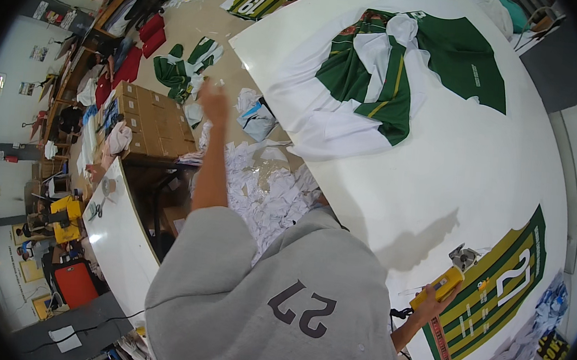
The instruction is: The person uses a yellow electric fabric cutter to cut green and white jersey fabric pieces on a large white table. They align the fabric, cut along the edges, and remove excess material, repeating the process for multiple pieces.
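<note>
My right hand [434, 306] grips a yellow handheld electric rotary cutter [440, 287] with a metal blade head. The cutter is over the left edge of a green-and-yellow striped jersey panel [495, 325] at the right of the white table [440, 173]. My left hand [214, 105] is raised at arm's length on the left, beyond the table's edge. Motion smears its fingers, so I cannot make out whether it holds anything. Behind it, a green-and-white bundle of cloth [170, 74] lies on the floor.
Green and white fabric [372, 84] is heaped at the table's far side, next to a dark green panel [466, 65]. White scraps [263, 195] cover the floor at left. Cardboard boxes [153, 123] stand by a side table [127, 224] with scissors [95, 211]. A black cord [402, 313] hangs near my right arm.
</note>
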{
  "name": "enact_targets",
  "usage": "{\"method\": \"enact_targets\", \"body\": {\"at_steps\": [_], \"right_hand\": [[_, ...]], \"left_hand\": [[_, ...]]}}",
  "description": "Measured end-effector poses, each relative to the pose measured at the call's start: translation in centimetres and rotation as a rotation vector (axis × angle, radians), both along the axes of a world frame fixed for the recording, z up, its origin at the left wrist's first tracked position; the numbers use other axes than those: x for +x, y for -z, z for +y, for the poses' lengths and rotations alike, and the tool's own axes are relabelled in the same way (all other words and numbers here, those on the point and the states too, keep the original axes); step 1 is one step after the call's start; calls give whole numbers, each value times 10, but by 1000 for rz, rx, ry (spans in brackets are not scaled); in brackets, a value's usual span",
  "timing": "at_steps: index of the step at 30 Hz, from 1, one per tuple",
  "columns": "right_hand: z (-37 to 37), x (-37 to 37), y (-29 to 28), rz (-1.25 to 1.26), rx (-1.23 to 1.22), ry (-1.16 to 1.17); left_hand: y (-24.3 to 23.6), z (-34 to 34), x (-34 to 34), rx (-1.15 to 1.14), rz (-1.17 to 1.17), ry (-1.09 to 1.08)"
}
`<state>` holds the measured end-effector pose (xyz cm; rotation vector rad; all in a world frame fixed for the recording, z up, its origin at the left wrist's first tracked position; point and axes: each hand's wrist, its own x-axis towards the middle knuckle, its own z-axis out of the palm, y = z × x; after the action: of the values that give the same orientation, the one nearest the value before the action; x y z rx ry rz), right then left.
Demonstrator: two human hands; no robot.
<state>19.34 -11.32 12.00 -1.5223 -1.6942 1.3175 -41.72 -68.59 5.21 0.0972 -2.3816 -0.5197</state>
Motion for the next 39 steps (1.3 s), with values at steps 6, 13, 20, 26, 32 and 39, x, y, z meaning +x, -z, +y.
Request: {"method": "enact_targets", "body": {"at_steps": [6, 13, 20, 26, 32, 39], "right_hand": [[-23, 1, -13, 183, -21, 73], [-35, 40, -28, 86, 32, 272], [-63, 119, -33, 151, -28, 539], [-78, 168, -37, -16, -81, 579], [-70, 191, -33, 78, -110, 625], [-57, 226, -25, 3, -49, 569]], "left_hand": [[-16, 342, 128, 219, -175, 730], [24, 555, 279, -99, -458, 1480], [58, 722, 429, -506, -360, 1861], [61, 669, 497, -637, -300, 2044], [35, 512, 549, -1025, -305, 3068], [28, 580, 553, -342, -394, 2546]]}}
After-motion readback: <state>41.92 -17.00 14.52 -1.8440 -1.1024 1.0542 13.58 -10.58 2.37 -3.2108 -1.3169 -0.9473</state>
